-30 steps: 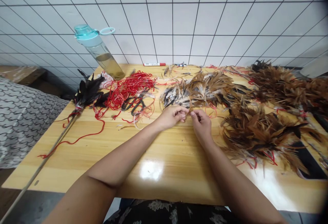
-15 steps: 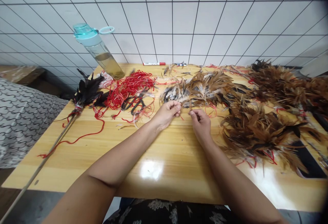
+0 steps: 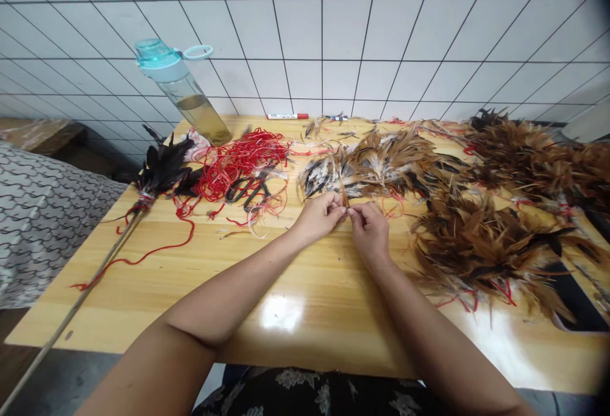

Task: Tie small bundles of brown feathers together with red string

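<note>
Fingertips meeting, my left hand (image 3: 320, 216) and my right hand (image 3: 370, 230) pinch the lower end of a slim brown feather (image 3: 344, 192) just above the table. The feather points up and away from me; its base is hidden by my fingers. Right behind my hands lies a loose heap of brown, black and white feathers (image 3: 376, 165). A tangle of red string (image 3: 243, 162) lies left of this heap, with black-handled scissors (image 3: 250, 192) at its near side. To the right of my right hand sits a big bundle of brown feathers (image 3: 481, 238) with red ties.
A water bottle (image 3: 188, 95) stands at the back left. Near it, black feathers (image 3: 164, 165) are bound to a long stick (image 3: 90, 301) that overhangs the table edge. A red marker (image 3: 288, 116) lies by the tiled wall. A dark phone-like slab (image 3: 579, 305) is at right.
My hands have come together; a gap separated them before. The feather, earlier in my right hand, is now pinched between both hands.
</note>
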